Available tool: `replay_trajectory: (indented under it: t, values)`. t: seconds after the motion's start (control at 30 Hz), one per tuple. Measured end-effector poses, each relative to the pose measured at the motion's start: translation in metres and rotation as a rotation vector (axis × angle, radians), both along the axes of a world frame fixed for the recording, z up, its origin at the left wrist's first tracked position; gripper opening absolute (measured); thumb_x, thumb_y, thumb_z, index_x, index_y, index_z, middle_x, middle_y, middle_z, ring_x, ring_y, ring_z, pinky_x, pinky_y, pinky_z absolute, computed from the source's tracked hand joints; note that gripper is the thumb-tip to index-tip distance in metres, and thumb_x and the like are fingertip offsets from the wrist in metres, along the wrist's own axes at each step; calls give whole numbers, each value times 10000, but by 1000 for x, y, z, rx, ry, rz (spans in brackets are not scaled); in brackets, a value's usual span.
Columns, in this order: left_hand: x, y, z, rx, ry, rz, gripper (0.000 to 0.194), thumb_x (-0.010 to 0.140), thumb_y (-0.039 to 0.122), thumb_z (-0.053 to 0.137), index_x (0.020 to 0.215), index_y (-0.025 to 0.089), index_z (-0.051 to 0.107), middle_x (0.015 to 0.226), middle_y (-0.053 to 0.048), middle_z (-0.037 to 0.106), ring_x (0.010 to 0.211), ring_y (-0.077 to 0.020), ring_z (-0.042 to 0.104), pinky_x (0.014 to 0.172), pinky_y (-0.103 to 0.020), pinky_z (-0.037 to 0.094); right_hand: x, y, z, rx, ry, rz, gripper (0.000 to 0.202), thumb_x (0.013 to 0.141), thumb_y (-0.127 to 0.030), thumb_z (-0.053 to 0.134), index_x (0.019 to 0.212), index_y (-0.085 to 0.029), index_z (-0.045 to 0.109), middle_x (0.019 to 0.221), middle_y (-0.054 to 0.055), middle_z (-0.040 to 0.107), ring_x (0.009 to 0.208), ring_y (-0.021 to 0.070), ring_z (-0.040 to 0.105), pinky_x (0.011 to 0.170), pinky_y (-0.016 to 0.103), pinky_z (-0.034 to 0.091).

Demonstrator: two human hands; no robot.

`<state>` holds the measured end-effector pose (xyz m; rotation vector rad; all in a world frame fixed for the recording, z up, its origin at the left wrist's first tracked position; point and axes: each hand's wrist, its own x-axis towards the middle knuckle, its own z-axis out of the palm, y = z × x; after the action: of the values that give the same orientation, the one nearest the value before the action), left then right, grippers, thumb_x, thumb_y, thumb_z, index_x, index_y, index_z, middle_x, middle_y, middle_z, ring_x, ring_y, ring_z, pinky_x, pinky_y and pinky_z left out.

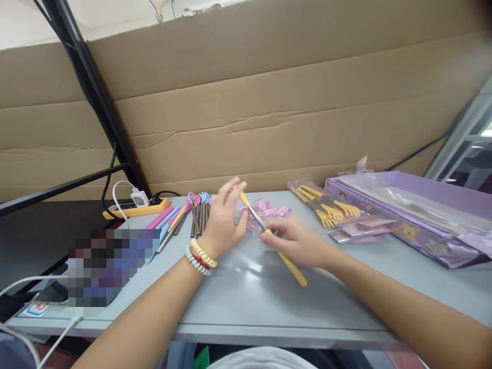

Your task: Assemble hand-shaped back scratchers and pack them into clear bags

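Note:
A yellow back scratcher (294, 269) with a shiny metal rod slants across the middle of the view above the grey table. My right hand (294, 240) is closed round its middle, where the metal meets the lower yellow handle. At the upper yellow end, my left hand (225, 218) has its fingers curled against the piece, and they partly hide its tip. Beyond my hands lie small pink printed cards (271, 211). Just left of my left hand is a row of dark rods with coloured hand-shaped heads (199, 212).
Bagged yellow back scratchers (326, 205) lie at the right beside a purple box (400, 230) holding clear plastic bags. Coloured handles (165, 220), an orange power strip (142, 209) and a blurred-out patch are at the left. A cardboard wall (269, 118) stands behind the table (330, 307).

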<state>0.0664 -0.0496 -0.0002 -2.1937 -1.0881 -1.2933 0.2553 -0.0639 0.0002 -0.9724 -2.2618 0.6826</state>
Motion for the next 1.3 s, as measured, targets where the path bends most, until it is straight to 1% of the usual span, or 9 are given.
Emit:
replay_trajectory:
  t: [0.1, 0.17, 0.33, 0.53, 0.63, 0.73, 0.87, 1.1, 1.3]
  values:
    - [-3, 2, 1, 30, -117, -51, 645, 813, 184, 501, 1386, 177, 205, 1418, -178, 295, 1153, -217, 495, 929, -366, 422, 3, 8, -3, -163, 169, -57, 251, 807, -360, 482, 643, -177, 530, 607, -3, 543, 553, 115, 488, 522, 246, 377]
    - [-6, 4, 1, 0, -131, -51, 672, 806, 198, 506, 1389, 198, 170, 1393, -174, 315, 1063, -198, 542, 901, -368, 442, 6, 13, -3, -297, 305, -90, 264, 789, -398, 503, 673, -167, 556, 672, 30, 602, 567, 129, 542, 532, 260, 428]
    - [-12, 9, 0, -191, 68, -72, 636, 754, 235, 558, 1335, 184, 303, 1258, -136, 486, 1127, -248, 501, 956, -426, 403, 12, 16, 3, -508, 513, 19, 408, 745, -523, 552, 571, -154, 555, 589, 69, 617, 521, 159, 577, 493, 289, 456]
    - [-10, 6, -1, -430, 345, -140, 649, 735, 437, 620, 1301, 196, 414, 1283, -128, 498, 1195, -284, 457, 995, -472, 346, 20, 11, 8, -714, 594, 156, 528, 674, -625, 606, 499, -211, 328, 492, 13, 551, 441, 161, 554, 418, 274, 392]
    - [-9, 8, -3, -431, 344, -110, 490, 814, 414, 549, 1257, 215, 485, 1254, -116, 520, 1167, -260, 483, 977, -466, 348, 22, 10, 8, -733, 614, 158, 555, 629, -651, 628, 498, -214, 312, 441, -27, 478, 394, 140, 515, 425, 272, 382]
    - [-12, 14, -4, -381, 285, -55, 266, 893, 320, 441, 1056, 223, 627, 1159, -82, 582, 1103, -219, 530, 953, -424, 364, 24, 13, 9, -715, 554, 129, 515, 624, -617, 654, 486, -202, 382, 418, -18, 490, 357, 106, 453, 400, 253, 336]
    - [-23, 26, -3, -375, 193, -6, 228, 872, 275, 461, 822, 196, 669, 917, -42, 667, 885, -178, 602, 821, -330, 436, 25, 21, 4, -739, 435, 57, 411, 648, -507, 692, 545, -158, 502, 465, -9, 535, 376, 89, 474, 416, 238, 358]
    - [-53, 43, -1, -314, 29, 222, 222, 839, 242, 448, 837, 178, 660, 843, -56, 699, 810, -195, 626, 738, -308, 452, 25, 29, -6, -726, 418, 35, 453, 560, -314, 782, 543, -194, 345, 493, -55, 479, 417, 75, 473, 406, 215, 299]
    - [-61, 44, 4, -335, -68, 359, 221, 791, 280, 493, 922, 190, 647, 800, -41, 705, 753, -195, 640, 758, -311, 455, 25, 27, 0, -704, 443, -105, 434, 571, -522, 743, 646, -160, 516, 449, -52, 431, 401, 66, 382, 390, 218, 223]
